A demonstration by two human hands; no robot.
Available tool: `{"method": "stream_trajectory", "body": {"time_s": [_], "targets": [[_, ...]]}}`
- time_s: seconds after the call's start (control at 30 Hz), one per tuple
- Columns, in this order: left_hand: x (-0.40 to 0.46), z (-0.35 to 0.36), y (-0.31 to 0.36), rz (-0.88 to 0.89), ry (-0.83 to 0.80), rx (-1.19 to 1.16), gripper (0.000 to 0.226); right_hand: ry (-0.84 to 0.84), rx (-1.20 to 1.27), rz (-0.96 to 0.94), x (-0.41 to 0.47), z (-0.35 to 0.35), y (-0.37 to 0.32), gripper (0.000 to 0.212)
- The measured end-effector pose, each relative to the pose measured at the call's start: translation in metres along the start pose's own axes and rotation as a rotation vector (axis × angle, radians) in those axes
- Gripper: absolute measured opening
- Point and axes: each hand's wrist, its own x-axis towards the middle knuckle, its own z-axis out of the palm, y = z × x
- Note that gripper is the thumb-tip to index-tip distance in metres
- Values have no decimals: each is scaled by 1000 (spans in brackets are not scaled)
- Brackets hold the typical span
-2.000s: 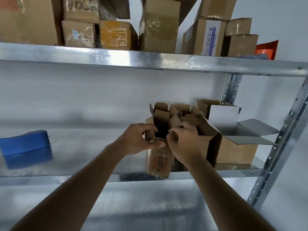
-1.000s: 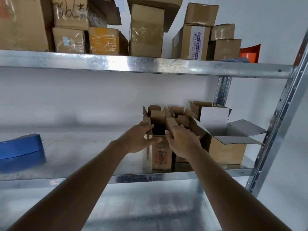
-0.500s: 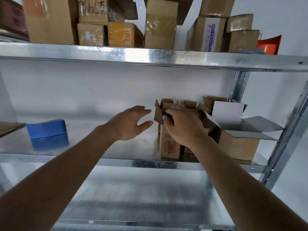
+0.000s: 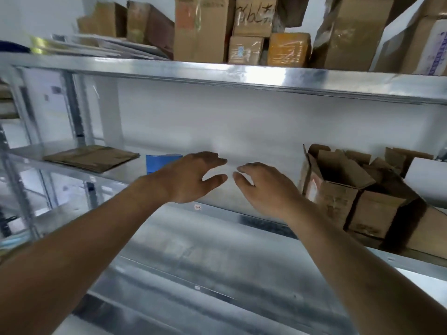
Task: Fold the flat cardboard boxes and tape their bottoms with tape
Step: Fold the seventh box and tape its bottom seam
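— What is the biggest thing in view?
— A metal shelving rack (image 4: pixel 242 76). Its top shelf carries a crowd of sealed cartons (image 4: pixel 200 27), and the middle shelf (image 4: pixel 227 211) runs across at hand height.
— And on that middle shelf?
— At the right end stands a cluster of folded cardboard boxes (image 4: pixel 343 189), upright with their top flaps open. Far to the left lies a stack of flat cardboard boxes (image 4: pixel 92 157). Just right of that stack sits a blue roll of tape (image 4: pixel 162 162), partly hidden behind the left hand.
— What are the hands doing?
— The left hand (image 4: pixel 191 177) and right hand (image 4: pixel 268 187) hover over the bare middle of the shelf, thumbs nearly meeting. Both have relaxed, spread fingers and hold nothing. The right hand is near the folded boxes without touching them.
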Motion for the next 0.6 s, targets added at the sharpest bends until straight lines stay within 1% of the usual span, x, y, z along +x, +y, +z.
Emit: {"method": "stream_trajectory", "body": {"time_s": [0.1, 0.2, 0.23, 0.33, 0.43, 0.47, 0.53, 0.6], "targets": [[-36, -18, -47, -56, 5, -8, 63, -7, 16, -33, 16, 21, -53, 54], [-68, -38, -101, -118, 27, 2, 61, -26, 24, -66, 40, 47, -109, 48], [-74, -43, -109, -120, 36, 20, 62, -36, 23, -65, 44, 51, -118, 47], [-104, -65, -170, -123, 52, 79, 59, -52, 52, -81, 71, 81, -174, 48], [-126, -83, -232, -123, 28, 80, 78, -62, 92, -83, 95, 110, -225, 45], [-131, -87, -251, -110, 33, 83, 80, -67, 101, -85, 102, 119, -239, 43], [-141, -95, -279, -93, 55, 86, 73, -79, 107, -92, 114, 135, -263, 41], [-149, -102, -301, -99, 71, 67, 59, -90, 107, -104, 128, 148, -281, 46]]}}
